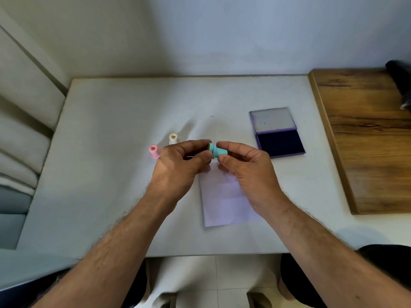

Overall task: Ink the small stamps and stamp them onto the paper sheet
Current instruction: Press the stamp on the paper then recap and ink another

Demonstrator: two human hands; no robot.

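Pale walls close in behind a white table (111,174) that fills most of the view, with a wooden board (364,141) lying along its three o'clock edge.

Near the middle of the table, lifted clear of the surface, a teal stamp (217,150) lies on its side between both hands. The right hand (246,172) pinches the wide end of the stamp between thumb and fingertips, the other fingers loosely curled. The left hand (178,170) meets it from nine o'clock, thumb and forefinger closed on the narrow end, where a small dark yellowish face shows; whether that end piece is a cap or part of the stamp cannot be told.

Directly under the hands, toward six o'clock, a paper sheet (224,203) lies flat on the table, its far edge hidden by the fingers. One small dark mark (206,172) shows near its top left corner.

At nine o'clock from the teal stamp, a pink stamp (154,151) stands upright on the table, just beside the left hand's knuckles. A cream stamp (173,138) stands upright at about ten o'clock, just behind the left hand's fingers.

At two o'clock, well apart from the hands, a purple ink pad (279,142) lies open, its dark blue pad nearest the person and its lid (272,120) folded back flat behind it.
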